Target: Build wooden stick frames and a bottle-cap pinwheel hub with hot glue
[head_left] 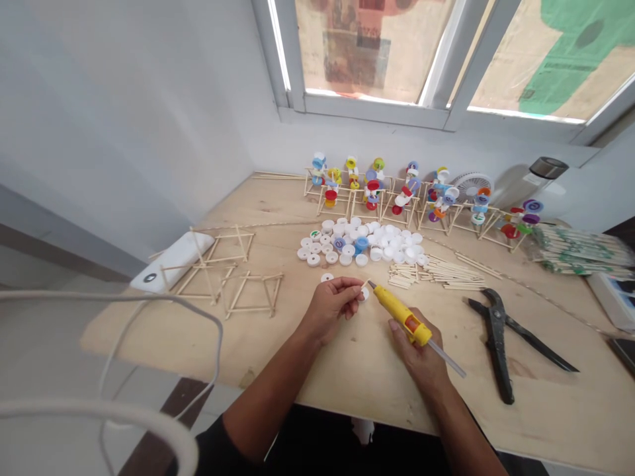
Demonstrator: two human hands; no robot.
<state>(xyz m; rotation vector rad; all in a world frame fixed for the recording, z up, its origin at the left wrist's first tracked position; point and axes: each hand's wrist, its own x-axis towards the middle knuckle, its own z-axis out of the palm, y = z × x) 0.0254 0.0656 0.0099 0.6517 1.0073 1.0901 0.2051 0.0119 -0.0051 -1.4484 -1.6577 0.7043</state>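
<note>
Nearest the camera, a white cable (pixel 99 413) loops across the lower left foreground. A yellow hot glue gun (pixel 401 316), with a clear glue stick (pixel 446 357) projecting from its rear, is held above a plywood table (pixel 149 337). Its metal nozzle points left at a small white bottle cap (pixel 365 295), at or just beside the cap's edge; contact cannot be confirmed.

The right hand (pixel 419 354) is closed around the gun's body. The left hand (pixel 332 307) pinches the cap between thumb and fingertips. Both forearms enter from the bottom edge and angle inward, bringing the hands close together.

Inventory: one glue gun; one pair of black pliers (pixel 496 337), right of the hands; one loose white cap (pixel 326 277), ahead of the left hand; one heap of bottle caps (pixel 357 241), too many to count; approximately seven stick frames with coloured caps (pixel 407 198) along the back; approximately three bare stick frames (pixel 253 294) at left.
</note>
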